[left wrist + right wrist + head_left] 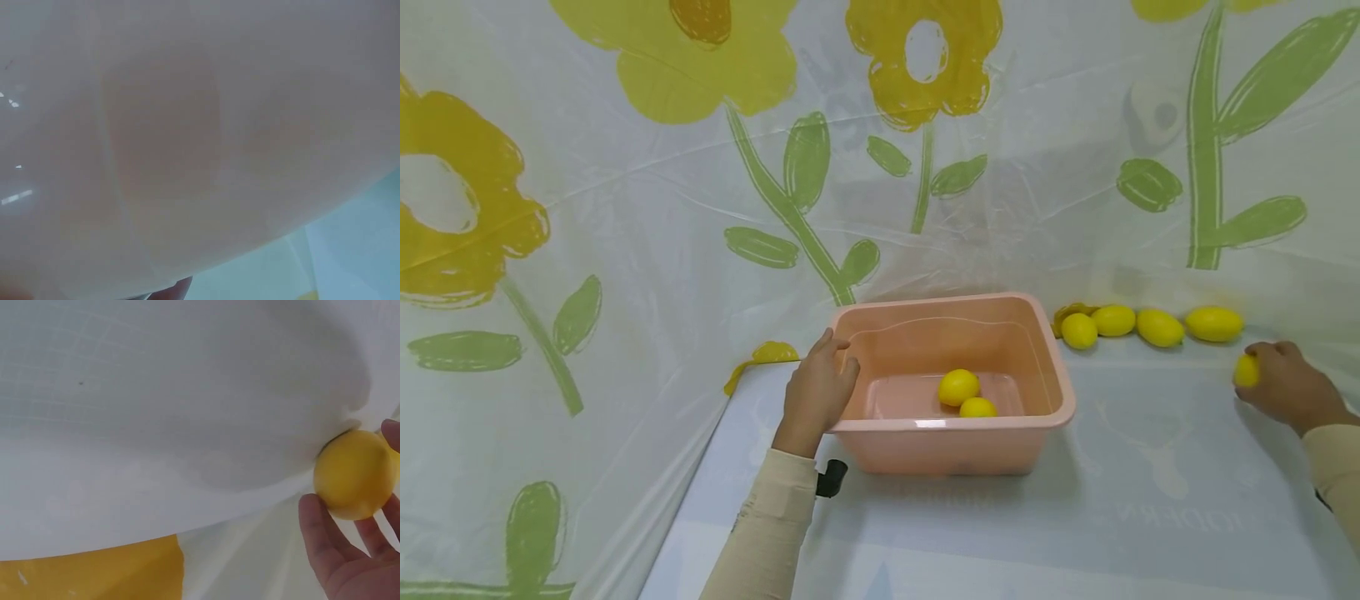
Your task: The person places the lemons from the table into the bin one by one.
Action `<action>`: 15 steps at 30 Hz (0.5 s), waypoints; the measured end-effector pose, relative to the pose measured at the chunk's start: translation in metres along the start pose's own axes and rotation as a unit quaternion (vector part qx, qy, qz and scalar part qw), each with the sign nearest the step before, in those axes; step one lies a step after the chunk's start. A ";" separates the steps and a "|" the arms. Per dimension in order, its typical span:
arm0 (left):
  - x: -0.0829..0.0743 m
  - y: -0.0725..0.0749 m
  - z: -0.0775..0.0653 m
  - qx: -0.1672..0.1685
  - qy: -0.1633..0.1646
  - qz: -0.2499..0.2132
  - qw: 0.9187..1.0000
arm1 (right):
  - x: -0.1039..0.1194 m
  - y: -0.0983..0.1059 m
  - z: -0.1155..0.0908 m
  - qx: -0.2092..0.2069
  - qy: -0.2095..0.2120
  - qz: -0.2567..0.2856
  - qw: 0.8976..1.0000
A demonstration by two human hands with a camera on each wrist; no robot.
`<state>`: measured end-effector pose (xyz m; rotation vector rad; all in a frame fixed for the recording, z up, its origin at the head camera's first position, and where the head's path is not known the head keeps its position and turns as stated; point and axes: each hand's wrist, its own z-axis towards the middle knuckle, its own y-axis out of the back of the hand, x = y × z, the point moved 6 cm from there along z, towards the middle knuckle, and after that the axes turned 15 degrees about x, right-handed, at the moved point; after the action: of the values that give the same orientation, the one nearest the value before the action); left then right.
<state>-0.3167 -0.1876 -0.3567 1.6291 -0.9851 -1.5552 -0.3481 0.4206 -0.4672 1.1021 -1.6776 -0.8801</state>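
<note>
A pink plastic basin [943, 450] stands on the table with two lemons [958, 387] inside it. At its left end, my left hand [820, 387] grips the rim, thumb over the inner side; in the left wrist view the basin wall [187, 137] fills most of the picture. Far to the right, my right hand [1288, 383] holds a lemon [1247, 371]. The right wrist view shows this lemon [353, 475] between the thumb and spread fingers, close to the white table surface.
Several more lemons [1160, 327] lie in a row along the table's back edge, between basin and right hand. A white sheet with printed flowers [647, 208] hangs behind the table and down its left side. The white tabletop [1135, 517] carries faint printing.
</note>
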 end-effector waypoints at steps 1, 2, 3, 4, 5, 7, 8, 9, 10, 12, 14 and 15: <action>0.000 0.000 0.000 0.000 0.000 -0.001 1.000 | -0.001 -0.001 0.000 0.002 -0.002 0.001 1.000; 0.000 0.000 0.000 0.001 -0.001 -0.002 1.000 | -0.002 -0.001 0.000 0.004 -0.003 0.001 1.000; 0.000 0.000 0.000 0.001 -0.002 -0.003 1.000 | -0.003 -0.001 -0.001 0.003 -0.002 0.000 1.000; 0.000 0.000 -0.001 0.001 -0.003 -0.003 1.000 | -0.002 -0.001 -0.002 0.005 -0.001 0.000 1.000; -0.001 0.000 -0.001 0.001 -0.003 -0.004 1.000 | -0.002 -0.001 -0.004 0.004 0.002 -0.001 1.000; 0.000 -0.001 -0.001 0.001 -0.004 -0.004 1.000 | 0.001 0.000 -0.007 0.004 0.013 -0.004 1.000; 0.000 0.000 -0.001 0.000 -0.004 -0.003 1.000 | 0.002 0.000 -0.009 0.001 0.019 -0.007 1.000; 0.000 0.000 -0.001 -0.001 -0.004 -0.003 1.000 | 0.003 0.001 -0.010 0.002 0.023 -0.009 1.000; 0.000 0.000 -0.002 -0.002 -0.004 -0.003 1.000 | 0.004 0.001 -0.012 0.002 0.026 -0.009 1.000; 0.001 0.000 -0.002 -0.004 -0.005 -0.001 1.000 | 0.006 0.001 -0.014 0.004 0.030 -0.010 0.999; 0.001 0.000 -0.002 -0.003 -0.006 0.000 1.000 | 0.006 0.001 -0.015 0.007 0.031 -0.011 0.999; 0.001 0.000 -0.002 -0.003 -0.006 0.000 1.000 | 0.005 0.001 -0.016 0.011 0.032 -0.013 0.999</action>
<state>-0.3144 -0.1883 -0.3568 1.6172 -0.9861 -1.5687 -0.3346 0.4147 -0.4596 1.1563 -1.6269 -0.8364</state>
